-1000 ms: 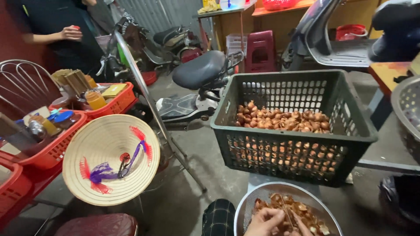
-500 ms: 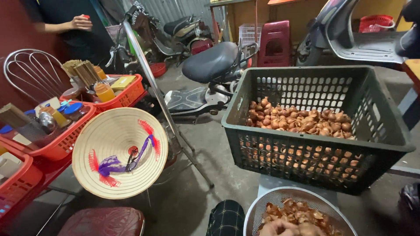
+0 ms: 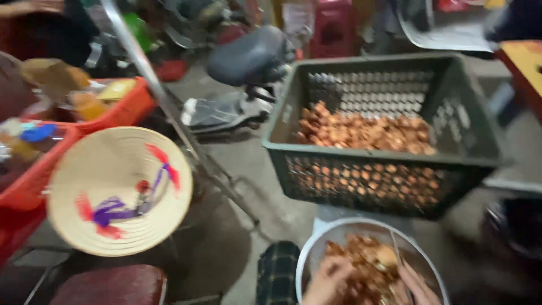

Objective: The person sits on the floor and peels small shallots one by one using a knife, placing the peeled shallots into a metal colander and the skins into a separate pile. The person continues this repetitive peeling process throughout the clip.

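Observation:
The view is motion-blurred. At the bottom edge stands a round metal bowl [image 3: 307, 260] full of brown shallots and their skins [image 3: 361, 260]. My left hand [image 3: 330, 280] rests in the pile with its fingers curled down; blur hides whether it grips anything. My right hand [image 3: 416, 285] lies at the bowl's right side, and a thin pale stick-like tool [image 3: 395, 248] rises from its fingers. Just behind the bowl stands a dark green plastic crate [image 3: 384, 161], about half full of brown shallots [image 3: 367, 133].
A conical straw hat [image 3: 121, 189] with purple and red ribbon leans at the left against red baskets [image 3: 121, 113] of small goods. A slanted metal pole [image 3: 169, 113], a parked scooter [image 3: 243, 68], a dark red stool [image 3: 110, 285] and a person at the far left are around.
The camera has tipped down and closer, and the picture has blurred. My hands have come further into view inside the bowl and moved apart. The crate and hat stay put.

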